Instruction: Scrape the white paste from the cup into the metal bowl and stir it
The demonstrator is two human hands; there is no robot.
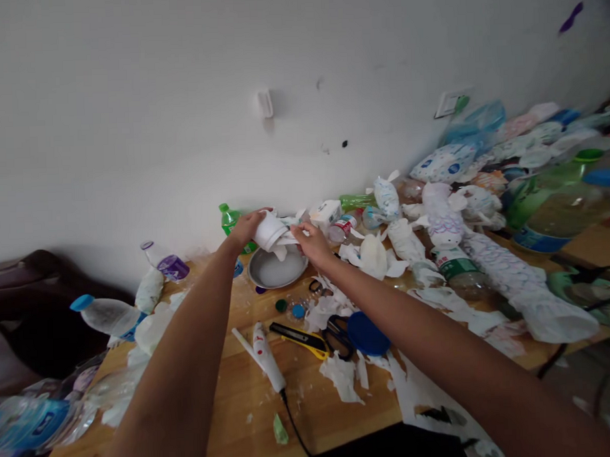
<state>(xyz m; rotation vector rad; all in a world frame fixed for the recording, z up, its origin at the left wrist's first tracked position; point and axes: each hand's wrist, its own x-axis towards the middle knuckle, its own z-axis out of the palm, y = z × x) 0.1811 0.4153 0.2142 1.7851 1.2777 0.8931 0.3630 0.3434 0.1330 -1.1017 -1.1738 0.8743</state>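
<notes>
My left hand is closed around a white paper-covered bottle, held tilted above a round metal dish. My right hand pinches a strip of white paper that hangs from the bottle. Both arms reach far across the wooden table. The dish holds something pale and wet-looking.
Scissors, a yellow box cutter, a blue lid and a white corded tool lie among torn paper. Plastic bottles lie left; paper-wrapped bottles and bags pile up right, against the white wall.
</notes>
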